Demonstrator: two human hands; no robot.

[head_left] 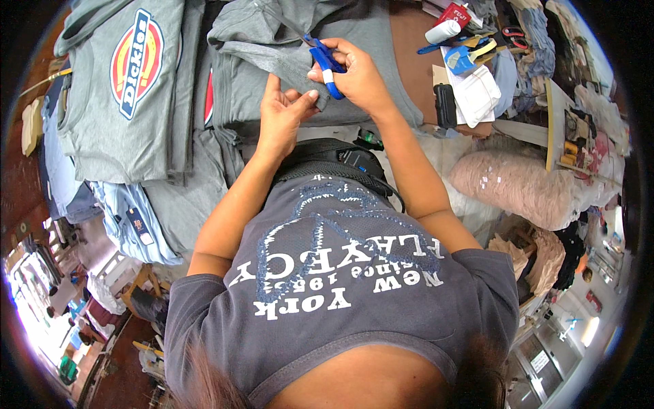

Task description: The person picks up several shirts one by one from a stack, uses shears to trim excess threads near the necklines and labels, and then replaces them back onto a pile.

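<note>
My right hand (357, 78) grips a pair of scissors with blue handles (325, 68), a white band wrapped around one handle. The blades point up and left, over a grey garment (259, 58) bunched on the table. Just left of the scissors, my left hand (285, 116) pinches the garment's lower edge between thumb and curled fingers, its index finger lying along the cloth. More grey cloth (368, 41) is spread flat beneath. On the left lies a stack of grey T-shirts (95, 102), the top one bearing a red, yellow and blue printed emblem.
At the right of the brown table (412, 61) are a white spool (443, 32), a blue and yellow tool (470, 56), a black case (445, 105) and a clear plastic container (477, 95). A large wrapped pinkish bundle (511, 180) is nearer me. Light blue garments (129, 218) hang at the left.
</note>
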